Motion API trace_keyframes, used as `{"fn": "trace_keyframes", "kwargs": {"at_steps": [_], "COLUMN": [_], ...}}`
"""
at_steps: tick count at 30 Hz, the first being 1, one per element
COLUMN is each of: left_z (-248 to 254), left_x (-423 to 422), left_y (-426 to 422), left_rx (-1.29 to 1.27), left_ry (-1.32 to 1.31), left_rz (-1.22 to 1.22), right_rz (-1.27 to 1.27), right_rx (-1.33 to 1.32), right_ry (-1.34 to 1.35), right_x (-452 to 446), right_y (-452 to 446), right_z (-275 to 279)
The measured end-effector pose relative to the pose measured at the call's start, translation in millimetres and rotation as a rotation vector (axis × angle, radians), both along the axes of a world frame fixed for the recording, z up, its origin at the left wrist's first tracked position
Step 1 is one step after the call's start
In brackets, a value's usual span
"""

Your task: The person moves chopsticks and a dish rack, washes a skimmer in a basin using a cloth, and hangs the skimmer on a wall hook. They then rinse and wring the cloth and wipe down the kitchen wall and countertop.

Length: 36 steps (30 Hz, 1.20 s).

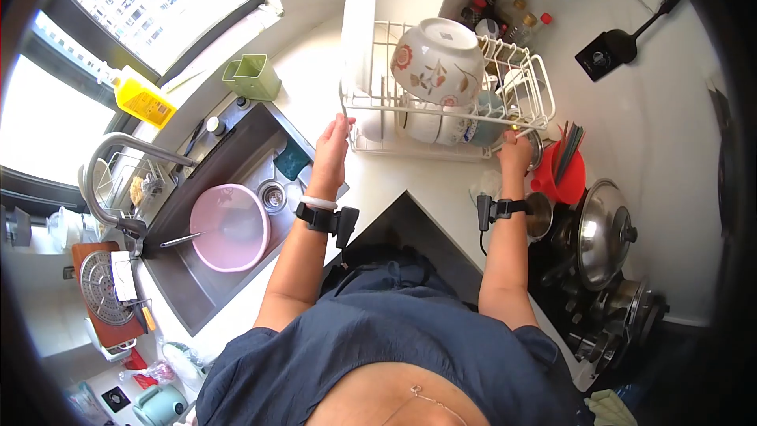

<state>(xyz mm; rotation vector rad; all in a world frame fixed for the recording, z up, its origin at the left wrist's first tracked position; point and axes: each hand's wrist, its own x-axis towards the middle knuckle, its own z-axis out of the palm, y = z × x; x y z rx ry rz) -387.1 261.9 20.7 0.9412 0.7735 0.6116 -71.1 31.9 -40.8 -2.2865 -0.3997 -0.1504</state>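
The white dish rack, topped by a flowered bowl, is between both hands: the left hand grips its front left edge, the right hand (fingertips partly hidden) curls closed on its front right corner.

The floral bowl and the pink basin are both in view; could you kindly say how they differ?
The floral bowl is white with flowers, while the pink basin is plain. The bowl rests base up on the dish rack, while the basin stands open side up in the sink. Both are round vessels.
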Motion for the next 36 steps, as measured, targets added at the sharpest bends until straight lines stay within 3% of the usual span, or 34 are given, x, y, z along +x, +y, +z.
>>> {"fn": "trace_keyframes", "kwargs": {"at_steps": [6,12,14,18,20,26,28,31,36], "left_z": [-4,-2,-4,-2,-4,-2,-1,2,9], "left_x": [5,2,0,-4,-5,-1,-4,-7,-22], "left_y": [-10,-17,-17,-17,-14,-8,3,12,30], "left_rx": [0.026,0.002,0.007,-0.019,-0.063,-0.074,-0.082,-0.064,-0.053], "left_ry": [0.029,0.102,0.109,0.088,0.04,0.009,-0.009,0.004,-0.044], "left_rz": [0.041,-0.126,-0.139,-0.154,-0.129,0.036,0.098,0.115,0.115], "right_rz": [0.005,-0.039,-0.063,-0.043,-0.001,0.002,0.005,0.139,0.097], "right_rx": [-0.036,0.016,0.15,0.139,-0.116,-0.112,-0.126,-0.41,-0.536], "right_ry": [0.106,0.24,0.279,0.157,0.081,-0.112,-0.04,0.259,0.226], "right_x": [19,30,32,55,53,14,-18,-42,-87], "right_y": [2,1,4,-2,-5,-17,-21,-38,-45], "right_z": [4,13,13,-14,-11,10,24,20,9]}}
